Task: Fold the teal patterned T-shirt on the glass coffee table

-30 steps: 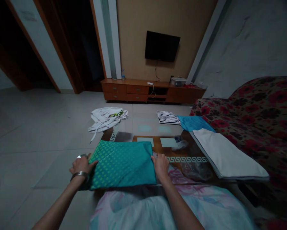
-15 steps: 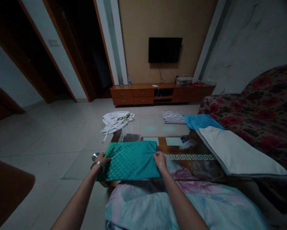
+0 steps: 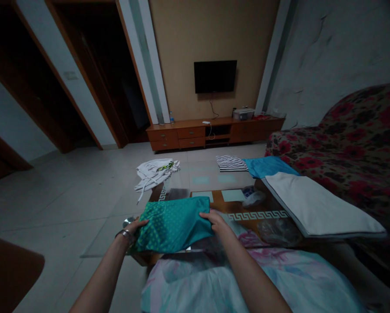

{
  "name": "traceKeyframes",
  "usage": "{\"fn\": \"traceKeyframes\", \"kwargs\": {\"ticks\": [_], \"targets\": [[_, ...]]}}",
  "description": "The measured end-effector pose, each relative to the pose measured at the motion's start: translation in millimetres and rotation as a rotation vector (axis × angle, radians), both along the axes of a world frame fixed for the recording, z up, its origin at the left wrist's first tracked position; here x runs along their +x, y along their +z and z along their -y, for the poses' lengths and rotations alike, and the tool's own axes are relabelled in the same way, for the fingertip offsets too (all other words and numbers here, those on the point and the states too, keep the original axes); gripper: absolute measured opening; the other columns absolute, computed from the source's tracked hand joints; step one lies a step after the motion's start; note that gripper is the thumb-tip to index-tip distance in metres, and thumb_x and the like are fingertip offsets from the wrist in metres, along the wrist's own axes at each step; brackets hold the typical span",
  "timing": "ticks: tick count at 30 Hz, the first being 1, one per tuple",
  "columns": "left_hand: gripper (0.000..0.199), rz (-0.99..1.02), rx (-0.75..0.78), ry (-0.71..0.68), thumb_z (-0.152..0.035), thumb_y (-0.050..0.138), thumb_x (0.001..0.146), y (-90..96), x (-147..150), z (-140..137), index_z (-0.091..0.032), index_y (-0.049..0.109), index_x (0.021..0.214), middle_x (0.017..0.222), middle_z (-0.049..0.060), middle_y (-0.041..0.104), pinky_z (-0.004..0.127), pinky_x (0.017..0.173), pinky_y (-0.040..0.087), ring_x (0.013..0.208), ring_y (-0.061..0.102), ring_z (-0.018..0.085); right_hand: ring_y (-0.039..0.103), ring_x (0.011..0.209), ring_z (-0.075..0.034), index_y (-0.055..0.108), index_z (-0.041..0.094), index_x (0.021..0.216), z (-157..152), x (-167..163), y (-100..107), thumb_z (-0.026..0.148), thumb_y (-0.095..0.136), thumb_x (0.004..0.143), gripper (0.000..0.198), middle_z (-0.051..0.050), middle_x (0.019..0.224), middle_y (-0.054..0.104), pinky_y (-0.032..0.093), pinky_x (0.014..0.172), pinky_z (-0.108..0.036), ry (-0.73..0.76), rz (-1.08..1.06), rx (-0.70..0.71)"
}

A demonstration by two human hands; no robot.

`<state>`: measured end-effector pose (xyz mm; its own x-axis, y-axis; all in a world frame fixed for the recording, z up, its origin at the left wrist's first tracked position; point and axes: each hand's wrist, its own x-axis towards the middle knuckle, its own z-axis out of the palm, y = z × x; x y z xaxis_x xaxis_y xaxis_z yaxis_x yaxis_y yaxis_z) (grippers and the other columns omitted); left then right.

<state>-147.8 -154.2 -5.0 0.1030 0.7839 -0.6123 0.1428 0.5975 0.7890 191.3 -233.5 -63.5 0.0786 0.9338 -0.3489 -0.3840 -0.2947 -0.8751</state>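
Note:
A folded teal cloth [image 3: 175, 224] with green dots, perhaps a garment, is held by its two sides over the near part of the glass table [image 3: 100, 237]. My left hand [image 3: 137, 228], with bracelets at the wrist, grips its left edge, thumb on top. On the right edge, my right hand [image 3: 214, 220] pinches the cloth between thumb and fingers; the fingers beneath are hidden. The cloth's lower right corner lifts and bends. Beyond it on the glass lies a crumpled white garment [image 3: 154, 171] with a drawstring.
At the table's right lie a folded striped cloth [image 3: 231, 164], a blue cloth [image 3: 269, 166] and a white folded cloth [image 3: 322, 204]. Clear plastic bags [image 3: 278, 230] sit under the glass. Floral bedding [image 3: 247, 278] is in front of me; a flowered sofa [image 3: 354, 139] stands right.
My right hand has shifted slightly left and its edge of the teal cloth now bends upward. The left hand has moved a little left and down. The view has tilted up slightly.

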Motion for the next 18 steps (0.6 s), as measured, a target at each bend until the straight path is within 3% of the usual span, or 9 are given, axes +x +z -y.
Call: {"fn": "traceKeyframes", "kwargs": {"ticks": [4, 8, 13, 18], "targets": [[0.061, 0.167, 0.015, -0.042, -0.028, 0.086, 0.046, 11.4, 19, -4, -0.015, 0.061, 0.100, 0.089, 0.012, 0.073, 0.044, 0.077, 0.058, 0.085, 0.069, 0.032, 0.069, 0.082, -0.024, 0.064, 0.015, 0.090, 1, 22, 13, 0.027, 0.081, 0.051, 0.044, -0.008, 0.091, 0.073, 0.053, 0.085, -0.040, -0.026, -0.172, 0.052], [0.063, 0.223, 0.053, -0.098, -0.027, 0.085, 0.051, 31.7, 65, -4, -0.018, 0.057, 0.106, 0.090, 0.009, 0.073, 0.048, 0.076, 0.058, 0.082, 0.070, 0.032, 0.069, 0.080, -0.021, 0.065, 0.014, 0.091, 8, 70, 36, 0.028, 0.083, 0.054, 0.044, -0.008, 0.089, 0.073, 0.052, 0.087, -0.039, 0.001, -0.223, 0.115], [0.058, 0.281, 0.083, -0.252, -0.030, 0.084, 0.053, 61.3, 157, -3, -0.019, 0.058, 0.103, 0.090, 0.010, 0.072, 0.045, 0.080, 0.058, 0.089, 0.069, 0.033, 0.069, 0.080, -0.021, 0.064, 0.014, 0.095, 29, 162, 75, 0.028, 0.078, 0.062, 0.038, -0.008, 0.089, 0.073, 0.054, 0.082, -0.038, -0.053, -0.108, 0.120], [0.055, 0.274, 0.119, -0.398, -0.030, 0.081, 0.054, 74.5, 279, -11, -0.018, 0.059, 0.103, 0.090, 0.010, 0.072, 0.041, 0.078, 0.058, 0.091, 0.068, 0.032, 0.069, 0.082, -0.019, 0.064, 0.012, 0.095, 53, 286, 112, 0.024, 0.076, 0.066, 0.034, -0.009, 0.092, 0.072, 0.054, 0.083, -0.034, -0.073, -0.057, 0.192]]}}
